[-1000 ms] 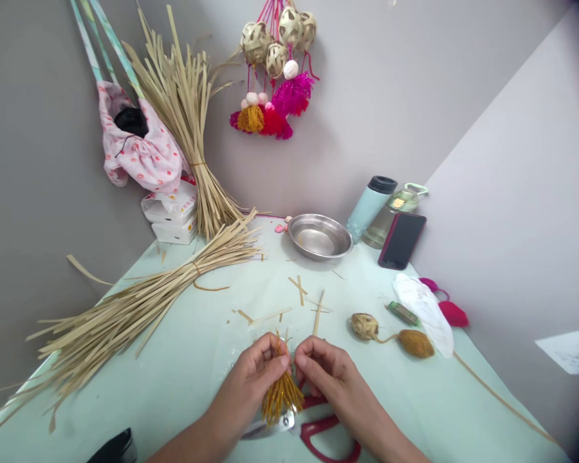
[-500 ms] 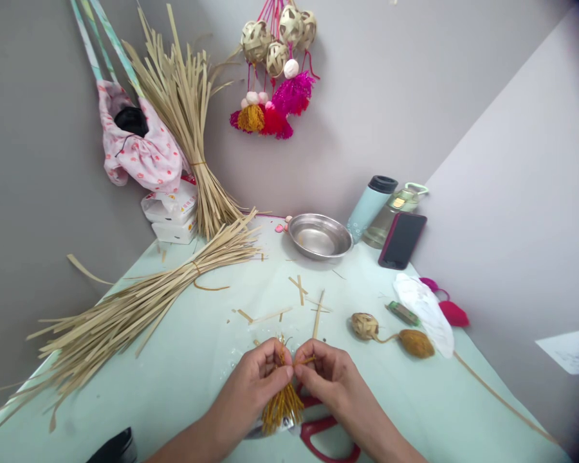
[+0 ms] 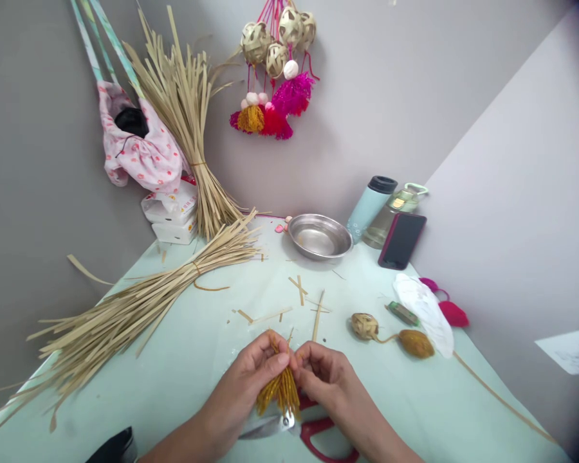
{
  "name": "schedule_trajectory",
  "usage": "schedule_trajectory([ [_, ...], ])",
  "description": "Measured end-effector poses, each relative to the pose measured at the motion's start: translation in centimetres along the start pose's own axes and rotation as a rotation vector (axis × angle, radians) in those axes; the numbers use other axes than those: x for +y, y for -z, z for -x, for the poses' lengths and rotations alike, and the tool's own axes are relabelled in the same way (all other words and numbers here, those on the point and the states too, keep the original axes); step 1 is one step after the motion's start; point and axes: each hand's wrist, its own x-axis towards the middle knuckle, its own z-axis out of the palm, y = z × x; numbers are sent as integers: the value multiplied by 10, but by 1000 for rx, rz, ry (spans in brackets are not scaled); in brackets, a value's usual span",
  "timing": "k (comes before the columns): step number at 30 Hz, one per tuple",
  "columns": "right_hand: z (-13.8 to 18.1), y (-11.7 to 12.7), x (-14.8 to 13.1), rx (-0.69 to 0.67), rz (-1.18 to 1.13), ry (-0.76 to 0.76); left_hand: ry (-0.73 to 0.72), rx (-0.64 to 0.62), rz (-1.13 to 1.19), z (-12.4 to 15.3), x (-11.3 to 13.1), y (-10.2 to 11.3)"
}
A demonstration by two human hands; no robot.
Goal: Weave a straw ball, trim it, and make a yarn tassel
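Near the front of the table, my left hand (image 3: 261,370) pinches the top of a golden-yellow yarn tassel (image 3: 280,390), whose strands hang down below the fingers. Close against it on the right, my right hand (image 3: 324,370) has its thumb and fingertips pressed together by the tassel's top; what they pinch is mostly hidden. Under the hands lie red-handled scissors (image 3: 318,431), with the blades pointing left and partly covered by the tassel. To the right are a small woven ball (image 3: 365,326) and a bundle of golden yarn (image 3: 416,343), joined by a strand.
Bundles of dried strips lie on the left (image 3: 174,283) and stand against the wall (image 3: 200,141). A metal bowl (image 3: 320,236), a blue tumbler (image 3: 371,206) and a phone (image 3: 402,240) are at the back. Woven balls with tassels (image 3: 275,64) hang above.
My left hand has shifted slightly up and left with the tassel, tilting it. More of the scissors' blades now shows. The yarn end that showed at my right fingertips is out of sight.
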Motion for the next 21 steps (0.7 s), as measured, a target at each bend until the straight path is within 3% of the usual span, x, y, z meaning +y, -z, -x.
schedule_trajectory([
  [3, 0, -2, 0, -1, -25, 6, -11, -16, 1, 0, 0, 0],
  [7, 0, -2, -3, 20, -56, -16, -28, 69, -130, -1, -3, 3],
  [14, 1, 8, -13, 230, 35, 61, -4, 88, -231, -3, -7, 5],
  [18, 3, 8, -10, 153, 119, 126, 3, 40, -287, -3, -5, 3],
  [21, 3, 5, -6, 50, 101, 79, 2, 21, -296, -3, -6, 4],
])
